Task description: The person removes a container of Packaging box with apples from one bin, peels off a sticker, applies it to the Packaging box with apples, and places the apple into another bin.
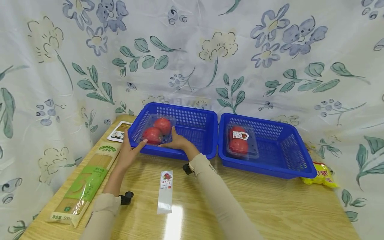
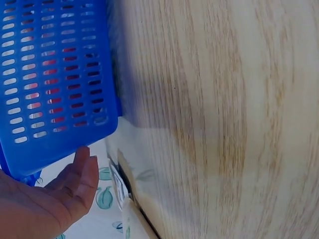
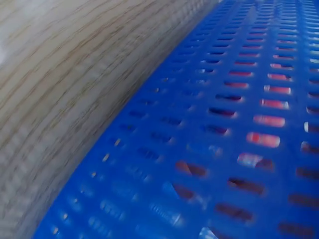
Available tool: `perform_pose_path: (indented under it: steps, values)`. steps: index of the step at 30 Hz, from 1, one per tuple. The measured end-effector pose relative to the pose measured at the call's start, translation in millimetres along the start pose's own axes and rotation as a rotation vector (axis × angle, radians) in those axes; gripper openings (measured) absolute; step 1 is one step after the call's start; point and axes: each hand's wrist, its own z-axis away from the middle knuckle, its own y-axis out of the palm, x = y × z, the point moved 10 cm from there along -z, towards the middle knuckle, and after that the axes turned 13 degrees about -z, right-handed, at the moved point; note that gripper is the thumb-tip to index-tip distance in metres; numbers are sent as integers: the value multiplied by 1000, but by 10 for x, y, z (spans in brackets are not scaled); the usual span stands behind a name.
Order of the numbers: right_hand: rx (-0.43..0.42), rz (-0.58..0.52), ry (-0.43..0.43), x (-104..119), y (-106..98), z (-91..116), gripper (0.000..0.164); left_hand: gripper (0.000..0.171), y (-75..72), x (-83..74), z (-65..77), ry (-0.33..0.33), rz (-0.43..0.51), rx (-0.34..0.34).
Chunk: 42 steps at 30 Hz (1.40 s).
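In the head view, a clear plastic box [image 1: 166,118] with two round red fruits [image 1: 152,135] lies in the left part of the left blue basket [image 1: 195,133]. My left hand [image 1: 128,154] is at this basket's front left corner, its thumb reaching over the rim towards the box. In the left wrist view, the left fingers [image 2: 83,181] lie loosely bent just outside the basket's slotted wall [image 2: 55,89]. My right hand [image 1: 180,142] reaches over the front rim, thumb and fingers spread around the box's near right corner. The right wrist view shows mostly the slotted wall [image 3: 199,114].
A second blue basket [image 1: 270,143] on the right holds a similar box with a white label [image 1: 240,135]. A label strip [image 1: 165,191] lies on the wooden table [image 1: 270,206]. Packaged noodles [image 1: 87,181] and a flat packet [image 1: 120,131] lie left, a yellow bag [image 1: 321,176] right.
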Motion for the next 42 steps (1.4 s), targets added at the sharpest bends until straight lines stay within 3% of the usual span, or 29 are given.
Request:
perform_pose_path:
  steps: [8,18,27,35,42]
  values:
    - [-33,-11,38,38,52,-77,118,105,39,0,7,-24,86,28]
    - [-99,-203,-10,96,22,-136,124,105,40,-13,-9,-23,88,24]
    - [-85,-323,-46,132,45,-159,124,100,-62,-348,196,-38,159,74]
    - [-69,-397,-67,174,58,-168,123,102,12,-172,88,-17,190,77]
    - [-48,-543,-11,143,75,-186,123,103,68,-23,4,19,163,56]
